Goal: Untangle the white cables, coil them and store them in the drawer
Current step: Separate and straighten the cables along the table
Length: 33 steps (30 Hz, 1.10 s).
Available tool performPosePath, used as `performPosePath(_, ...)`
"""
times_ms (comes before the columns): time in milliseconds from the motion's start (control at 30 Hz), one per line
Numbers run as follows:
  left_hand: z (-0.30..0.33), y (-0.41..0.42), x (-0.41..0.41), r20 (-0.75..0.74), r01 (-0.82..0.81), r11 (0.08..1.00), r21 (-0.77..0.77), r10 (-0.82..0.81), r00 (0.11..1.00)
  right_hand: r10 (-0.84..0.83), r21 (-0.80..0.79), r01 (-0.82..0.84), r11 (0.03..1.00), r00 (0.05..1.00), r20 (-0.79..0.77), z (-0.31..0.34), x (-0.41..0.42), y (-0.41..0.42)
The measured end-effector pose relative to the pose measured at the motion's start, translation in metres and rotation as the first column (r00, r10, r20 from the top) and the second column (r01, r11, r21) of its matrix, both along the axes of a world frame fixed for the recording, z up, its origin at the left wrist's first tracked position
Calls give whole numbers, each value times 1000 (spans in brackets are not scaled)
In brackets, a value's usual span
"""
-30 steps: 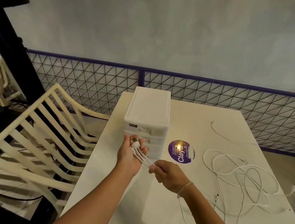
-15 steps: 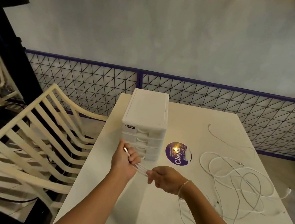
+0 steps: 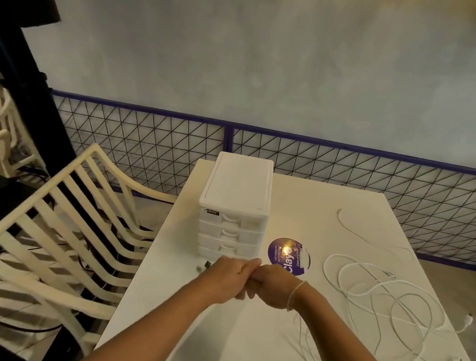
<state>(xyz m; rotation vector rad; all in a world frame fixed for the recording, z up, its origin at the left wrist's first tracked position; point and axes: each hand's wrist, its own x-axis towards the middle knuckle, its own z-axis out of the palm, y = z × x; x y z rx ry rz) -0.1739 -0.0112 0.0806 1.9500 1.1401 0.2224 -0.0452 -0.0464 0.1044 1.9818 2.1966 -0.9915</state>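
Head view: the left hand (image 3: 229, 274) and right hand (image 3: 269, 285) have closed together, knuckles touching, in front of the white drawer unit (image 3: 234, 210). A second ago they were apart with a short bundle of white cable stretched between them. Both are curled, seemingly round that coiled cable (hidden now; only a plug end (image 3: 203, 266) peeks out left). The tangled white cables (image 3: 381, 304) lie loose on the table (image 3: 237, 348), drawers all shut, so storing seems next.
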Motion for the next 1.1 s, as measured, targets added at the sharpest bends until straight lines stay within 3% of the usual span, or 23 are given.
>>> performPosePath(133,-13,2,-3,-92,51,993,109,-41,995,-66,15,67,998,997,-36,-1,4,-3)
performPosePath(233,-23,13,-7,-225,110,971,211,-61,972,-202,-97,190,977,969,-140,-5,16,-7)
performPosePath(367,-31,20,-11,-244,95,959,266,-28,969,-252,-250,208,946,955,-157,-5,42,-12)
performPosePath(467,-32,23,-11,-293,129,942,310,-34,956,-270,-266,225,938,951,-151,-2,65,-18)
performPosePath(533,-35,31,-17,-302,80,945,318,21,953,-289,-252,258,933,953,-92,-2,83,-23)
performPosePath(700,-39,34,-25,-361,76,936,343,57,931,-274,-237,331,913,930,244,1,125,-33)
performPosePath(767,-38,33,-26,-368,69,938,340,66,928,-265,-229,378,897,875,405,-1,144,-39)
performPosePath(900,-39,32,-35,-324,-37,951,306,140,936,-281,-103,477,873,663,694,-21,169,-55)
performPosePath(1000,-43,29,-36,-344,-49,955,292,153,926,-291,-108,551,827,585,757,-38,161,-61)
performPosePath(1100,-46,27,-33,-379,-10,958,285,122,918,-324,-24,463,886,657,681,-48,135,-48)
